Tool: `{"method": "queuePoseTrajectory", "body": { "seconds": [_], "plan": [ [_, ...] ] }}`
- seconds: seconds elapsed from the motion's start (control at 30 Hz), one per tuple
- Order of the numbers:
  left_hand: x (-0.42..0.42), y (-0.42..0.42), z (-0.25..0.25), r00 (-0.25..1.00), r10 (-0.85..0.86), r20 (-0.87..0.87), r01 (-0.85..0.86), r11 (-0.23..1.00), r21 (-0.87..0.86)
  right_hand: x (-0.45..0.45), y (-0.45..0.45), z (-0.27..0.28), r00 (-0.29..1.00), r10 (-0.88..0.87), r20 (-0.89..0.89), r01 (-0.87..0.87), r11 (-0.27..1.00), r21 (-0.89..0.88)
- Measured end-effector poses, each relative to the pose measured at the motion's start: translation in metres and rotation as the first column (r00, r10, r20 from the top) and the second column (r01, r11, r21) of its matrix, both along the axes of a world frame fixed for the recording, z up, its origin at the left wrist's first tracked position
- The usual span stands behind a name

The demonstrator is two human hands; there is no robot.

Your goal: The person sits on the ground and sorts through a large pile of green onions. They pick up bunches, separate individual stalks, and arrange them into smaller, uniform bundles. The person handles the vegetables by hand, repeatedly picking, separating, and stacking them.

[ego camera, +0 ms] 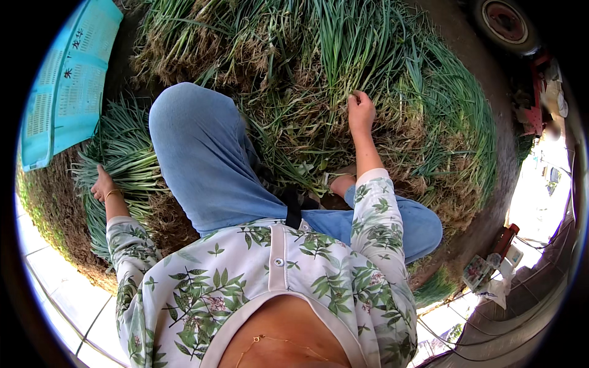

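Note:
My left hand (pixel 104 185) rests at a bundle of green onions (pixel 138 165) beside my raised knee; their pale stems and brown roots point towards my leg. Whether its fingers hold any leaves cannot be told. Ahead of me, my right hand (pixel 361 108) has its thumb and fingers closed at the lower stems of a long-leaved green onion clump (pixel 352 55). How many stems it pinches is hidden. A large heap of unsorted green onions (pixel 207 46) with soil-brown roots curves round in front. Loose trimmings and dry leaves (pixel 299 133) cover the ground between my legs.
A turquoise plastic crate (pixel 76 87) with writing stands at the upper left. More green onions (pixel 464 115) lie along the right. Beyond them are a wheel (pixel 504 20) and a red metal frame (pixel 536 101). A small container and plastic bags (pixel 494 276) sit at the lower right.

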State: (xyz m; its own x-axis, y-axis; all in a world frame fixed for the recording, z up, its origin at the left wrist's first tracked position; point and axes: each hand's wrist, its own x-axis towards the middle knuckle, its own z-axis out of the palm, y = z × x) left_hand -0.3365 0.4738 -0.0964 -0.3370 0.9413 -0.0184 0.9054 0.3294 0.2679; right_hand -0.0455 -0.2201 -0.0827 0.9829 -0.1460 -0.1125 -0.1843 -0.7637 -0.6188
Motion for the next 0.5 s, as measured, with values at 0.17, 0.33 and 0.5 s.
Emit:
{"method": "queuePoseTrajectory", "body": {
  "seconds": [0.17, 0.33, 0.5],
  "plan": [
    [0.045, -0.019, 0.072, 0.785, -0.613, -0.087, 0.603, 0.724, 0.336, 0.043, 0.000, 0.007, 0.971, 0.004, -0.240, -0.059, 0.973, -0.224],
    [0.190, -0.204, 0.177, -0.159, -0.676, 0.720, 0.605, 0.509, 0.612, 0.040, -0.017, 0.045, 0.978, -0.173, -0.116, 0.207, 0.758, 0.618],
    [0.258, -0.405, 0.197, -0.151, 0.073, 0.986, 0.988, 0.025, 0.149, 0.008, -0.030, 0.046, 0.964, -0.077, -0.256, 0.235, 0.700, 0.674]
  ]
}}
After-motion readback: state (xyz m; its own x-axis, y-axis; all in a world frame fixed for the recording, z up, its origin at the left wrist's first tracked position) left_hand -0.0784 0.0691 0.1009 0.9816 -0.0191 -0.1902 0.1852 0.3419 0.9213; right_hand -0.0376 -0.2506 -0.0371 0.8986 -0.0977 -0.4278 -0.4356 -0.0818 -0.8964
